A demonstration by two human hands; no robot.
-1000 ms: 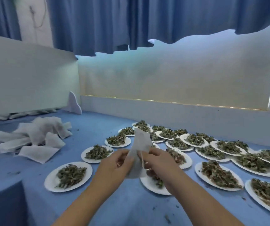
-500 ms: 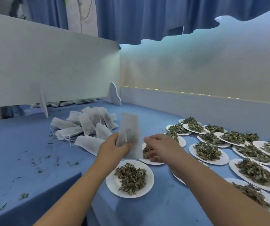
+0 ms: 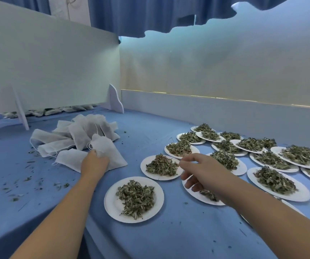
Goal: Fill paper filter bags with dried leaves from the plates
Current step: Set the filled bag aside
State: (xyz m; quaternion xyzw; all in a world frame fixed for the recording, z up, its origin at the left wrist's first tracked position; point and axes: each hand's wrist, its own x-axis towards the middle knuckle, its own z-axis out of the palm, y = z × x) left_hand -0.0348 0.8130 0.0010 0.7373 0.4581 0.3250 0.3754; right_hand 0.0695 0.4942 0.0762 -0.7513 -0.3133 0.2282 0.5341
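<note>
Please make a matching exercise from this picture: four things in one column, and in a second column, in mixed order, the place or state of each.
Things
1. left hand
2. right hand
3. nearest plate
4. pile of filter bags

Places or states
A. heaped with dried leaves, between the forearms
B. holds nothing, fingers loosely curled
C. lies on the blue cloth, left of all plates
D. has its grip on a filter bag

Pairs: 1-D, 2-B, 3-A, 4-C

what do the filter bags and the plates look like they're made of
Filter bags: thin white filter paper or non-woven fibre, matte; they crumple softly and have string ties. Plates: probably pressed paper, matte white with a thin raised rim; foam is not ruled out.
</note>
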